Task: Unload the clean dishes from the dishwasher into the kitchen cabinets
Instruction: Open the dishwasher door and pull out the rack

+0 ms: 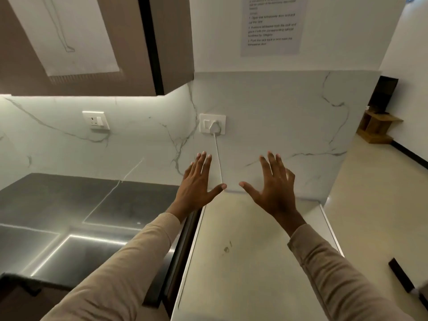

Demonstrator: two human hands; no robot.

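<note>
My left hand and my right hand are both raised in front of me, palms facing away, fingers spread, holding nothing. They hover above the far end of a white appliance top, probably the dishwasher, seen from above. Its door and racks are out of sight, and no dishes show. A brown wall cabinet hangs at the upper left, doors closed, with a paper sheet taped on it.
A dark countertop lies to the left of the white top. On the marble backsplash a plug sits in a socket, its white cable running down behind the appliance. A second socket is further left. A printed sheet hangs above. Open floor lies to the right.
</note>
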